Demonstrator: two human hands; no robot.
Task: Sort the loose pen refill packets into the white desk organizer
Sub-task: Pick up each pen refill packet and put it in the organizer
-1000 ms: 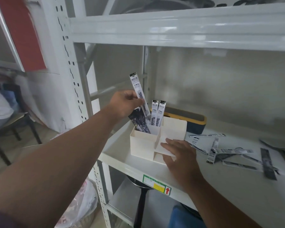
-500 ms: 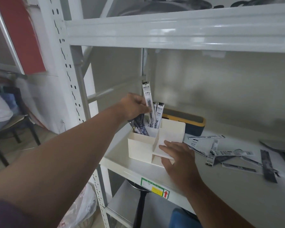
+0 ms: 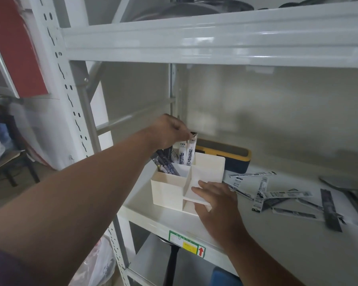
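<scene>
The white desk organizer (image 3: 170, 190) stands at the shelf's left front. Upright white refill packets (image 3: 182, 155) and dark ones (image 3: 166, 166) fill its back left compartment. My left hand (image 3: 170, 132) hovers above them and pinches the top of a white packet (image 3: 191, 149) that stands lowered in among the others. My right hand (image 3: 217, 201) rests flat with straight fingers on the organizer's sloped right front section. Several loose refill packets (image 3: 277, 195) lie scattered on the shelf to the right of that hand.
A dark blue box with a yellow rim (image 3: 234, 159) sits right behind the organizer. The upper shelf beam (image 3: 215, 38) hangs low overhead. A perforated upright post (image 3: 70, 104) bounds the left side. More dark packets (image 3: 331, 209) lie at far right.
My left hand has brought the white packet down from high above the organizer into the back left compartment beside the other packets. My right hand has stayed on the organizer.
</scene>
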